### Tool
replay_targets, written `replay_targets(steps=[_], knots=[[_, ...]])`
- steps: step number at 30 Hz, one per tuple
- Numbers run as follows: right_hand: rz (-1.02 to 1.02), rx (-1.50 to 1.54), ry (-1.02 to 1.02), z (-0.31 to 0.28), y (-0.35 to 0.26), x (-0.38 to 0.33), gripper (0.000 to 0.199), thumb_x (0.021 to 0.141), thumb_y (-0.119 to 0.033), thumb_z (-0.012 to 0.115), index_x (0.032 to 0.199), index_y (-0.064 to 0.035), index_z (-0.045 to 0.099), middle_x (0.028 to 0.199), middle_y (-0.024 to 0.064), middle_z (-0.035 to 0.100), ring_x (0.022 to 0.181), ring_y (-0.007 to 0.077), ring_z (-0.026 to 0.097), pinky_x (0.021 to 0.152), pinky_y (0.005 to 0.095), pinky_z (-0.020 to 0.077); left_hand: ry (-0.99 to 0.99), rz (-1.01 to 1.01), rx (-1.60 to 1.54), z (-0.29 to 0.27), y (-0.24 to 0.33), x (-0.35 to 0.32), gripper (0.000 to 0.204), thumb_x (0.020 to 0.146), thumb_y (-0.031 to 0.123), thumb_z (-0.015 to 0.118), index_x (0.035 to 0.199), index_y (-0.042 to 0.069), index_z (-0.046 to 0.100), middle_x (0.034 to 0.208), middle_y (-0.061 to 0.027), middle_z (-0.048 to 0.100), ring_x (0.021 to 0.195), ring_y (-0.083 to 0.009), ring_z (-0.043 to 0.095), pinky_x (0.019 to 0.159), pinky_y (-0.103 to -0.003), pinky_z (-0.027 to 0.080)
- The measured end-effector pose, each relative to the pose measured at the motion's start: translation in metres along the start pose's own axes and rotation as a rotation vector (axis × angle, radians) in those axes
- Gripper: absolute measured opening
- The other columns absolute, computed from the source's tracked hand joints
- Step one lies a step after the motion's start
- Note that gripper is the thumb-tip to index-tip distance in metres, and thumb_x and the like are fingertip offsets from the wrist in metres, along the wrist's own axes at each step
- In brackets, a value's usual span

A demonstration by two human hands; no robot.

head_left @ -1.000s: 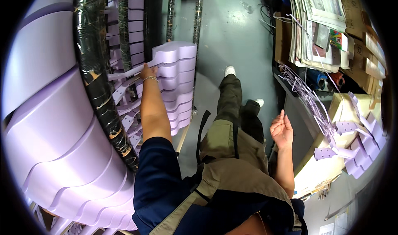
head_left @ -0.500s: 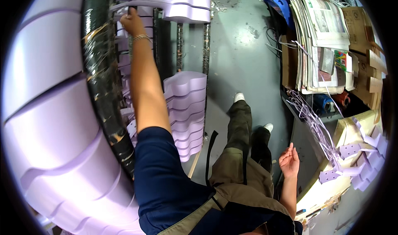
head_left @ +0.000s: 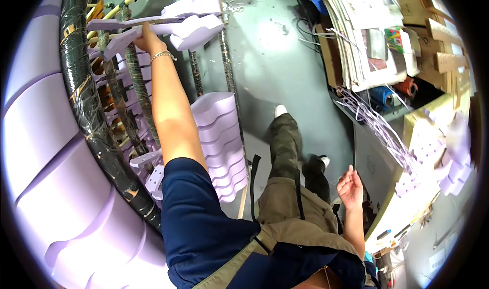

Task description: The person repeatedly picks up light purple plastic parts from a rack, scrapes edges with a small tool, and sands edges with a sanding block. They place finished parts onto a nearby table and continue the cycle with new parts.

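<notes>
The pole [head_left: 91,103] runs from ten o'clock to eight about mid-view, panels [head_left: 48,131] outside, a stack [head_left: 220,144] inside. Toward eleven, the left hand [head_left: 149,40] is on a piece [head_left: 196,32]. Newspapers [head_left: 333,34] lie between one and two, cords [head_left: 374,128] at three.

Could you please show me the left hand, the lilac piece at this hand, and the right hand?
Left hand [head_left: 150,40]: head view, on the back of the hand.
Lilac piece [head_left: 196,32]: head view, on its broad wavy end.
Right hand [head_left: 350,191]: head view, on the palm.
</notes>
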State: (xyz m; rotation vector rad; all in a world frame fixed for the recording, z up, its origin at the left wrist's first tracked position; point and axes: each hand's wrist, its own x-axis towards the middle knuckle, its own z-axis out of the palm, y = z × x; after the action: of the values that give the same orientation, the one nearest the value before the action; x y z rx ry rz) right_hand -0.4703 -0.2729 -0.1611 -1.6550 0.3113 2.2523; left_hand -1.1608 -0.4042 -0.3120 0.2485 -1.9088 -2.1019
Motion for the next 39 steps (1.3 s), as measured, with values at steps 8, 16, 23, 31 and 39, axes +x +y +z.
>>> replay_targets(steps=[8, 16, 23, 31, 39], knots=[[-0.071, 0.050, -0.111, -0.029, 0.010, -0.019, 0.023, 0.094, -0.023, 0.047, 0.111, -0.0125, 0.060, 0.090, 0.0033, 0.066, 0.080, 0.0167, 0.061, 0.074, 0.0306, 0.0488, -0.384, 0.142, 0.366, -0.021, 0.036, -0.158, 0.033, 0.082, 0.025, 0.068, 0.082, 0.004, 0.043, 0.079, -0.0070, 0.053, 0.070, -0.0150, 0.049, 0.068, -0.029, 0.043], [-0.169, 0.202, -0.287, -0.110, 0.004, -0.048, 0.025, 0.093, -0.024, 0.050, 0.110, -0.0085, 0.060, 0.089, 0.0055, 0.065, 0.076, 0.0174, 0.059, 0.071, 0.0317, 0.0489, -0.540, -0.059, 0.294, -0.079, 0.176, -0.394, 0.029, 0.076, 0.010, 0.071, 0.076, 0.008, 0.042, 0.075, -0.0029, 0.047, 0.070, -0.0132, 0.047, 0.064, -0.028, 0.040], [-1.019, -0.297, 0.451, -0.250, 0.019, -0.099, 0.032, 0.091, -0.028, 0.055, 0.115, -0.0062, 0.057, 0.103, 0.0012, 0.059, 0.095, 0.0103, 0.052, 0.084, 0.0264, 0.0425, -1.187, -0.715, -0.749, -0.156, 0.308, -0.495, 0.016, 0.086, 0.020, 0.054, 0.081, 0.011, 0.042, 0.061, -0.0002, 0.034, 0.058, -0.0128, 0.037, 0.070, -0.033, 0.040], [-1.146, 0.056, -0.172, -0.370, 0.055, -0.184, 0.072, 0.091, -0.051, 0.045, 0.140, -0.0010, 0.026, 0.136, 0.0102, 0.039, 0.128, 0.0213, 0.033, 0.106, 0.0338, 0.0262, -1.346, -1.133, -1.065, -0.177, 0.434, -0.591, 0.026, 0.079, 0.020, 0.067, 0.081, 0.010, 0.043, 0.067, 0.0019, 0.039, 0.058, -0.0123, 0.040, 0.075, -0.032, 0.042], [-1.065, 0.312, -0.308, -0.412, 0.018, -0.229, 0.081, 0.089, -0.063, 0.030, 0.137, 0.0029, 0.029, 0.135, 0.0176, 0.041, 0.121, 0.0285, 0.044, 0.098, 0.0375, 0.0389, -1.279, -1.070, -0.958, -0.150, 0.474, -0.670, 0.026, 0.084, 0.030, 0.062, 0.089, 0.007, 0.050, 0.069, 0.0000, 0.045, 0.067, -0.0133, 0.050, 0.096, -0.045, 0.041]])
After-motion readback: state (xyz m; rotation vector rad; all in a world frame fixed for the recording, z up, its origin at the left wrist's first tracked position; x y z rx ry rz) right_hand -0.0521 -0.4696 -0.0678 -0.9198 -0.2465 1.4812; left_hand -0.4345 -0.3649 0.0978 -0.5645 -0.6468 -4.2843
